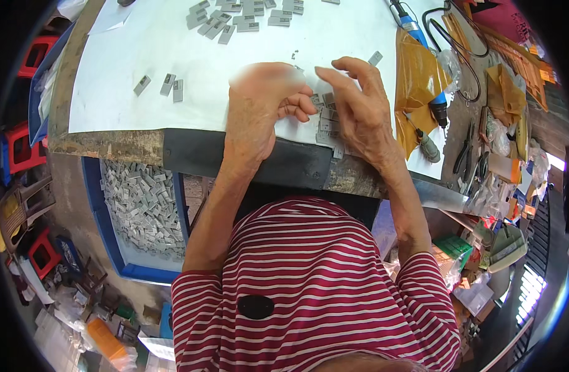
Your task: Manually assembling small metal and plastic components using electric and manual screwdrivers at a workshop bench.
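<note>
My left hand (pixel 256 105) is over the white sheet (pixel 204 74), its lower fingers curled in. A blur covers its upper part, so anything between thumb and forefinger is hidden. To its right, my right hand (pixel 366 108) has thumb and forefinger apart, with nothing seen between them. Several small grey rectangular pieces (pixel 326 124) lie beside and partly under the right hand. Three more grey pieces (pixel 178 90) rest apart on the left of the sheet. A loose cluster of grey pieces (pixel 225 18) lies at the far side.
At the right are a blue electric screwdriver (pixel 439 110), a yellow-brown packet (pixel 414 80), a short-handled tool (pixel 428 147) and pliers (pixel 464 155). Below the bench's left side, a blue tray (pixel 105 235) holds many grey pieces. Red stools (pixel 24 149) stand farther left.
</note>
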{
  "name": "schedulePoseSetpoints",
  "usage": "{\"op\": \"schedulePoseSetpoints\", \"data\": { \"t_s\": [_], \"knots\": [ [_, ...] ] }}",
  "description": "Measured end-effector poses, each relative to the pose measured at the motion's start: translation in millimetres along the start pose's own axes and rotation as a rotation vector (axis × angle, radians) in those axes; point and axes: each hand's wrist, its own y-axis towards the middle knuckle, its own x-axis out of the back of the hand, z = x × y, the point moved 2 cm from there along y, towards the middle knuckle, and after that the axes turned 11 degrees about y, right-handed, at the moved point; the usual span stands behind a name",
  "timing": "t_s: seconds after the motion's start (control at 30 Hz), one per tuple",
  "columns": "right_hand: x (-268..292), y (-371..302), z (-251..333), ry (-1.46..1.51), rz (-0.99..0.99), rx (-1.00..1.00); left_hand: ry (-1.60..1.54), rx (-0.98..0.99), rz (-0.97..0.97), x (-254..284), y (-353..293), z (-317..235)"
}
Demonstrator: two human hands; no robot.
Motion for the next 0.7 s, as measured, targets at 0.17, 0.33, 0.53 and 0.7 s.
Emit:
{"op": "schedulePoseSetpoints", "data": {
  "t_s": [0.17,0.33,0.53,0.7],
  "knots": [
    [6,13,2,0.459,-0.072,-0.287,0.039,-0.009,0.016,0,0,1],
    [-3,21,-10,0.596,0.007,-0.176,0.081,-0.011,0.070,-1,-1,1],
    [-5,18,-12,0.638,0.063,-0.184,0.062,0.006,0.084,-1,0,2],
    [-6,18,-13,0.602,0.041,-0.073,0.048,0.043,0.083,-1,-1,-1]
  ]
}}
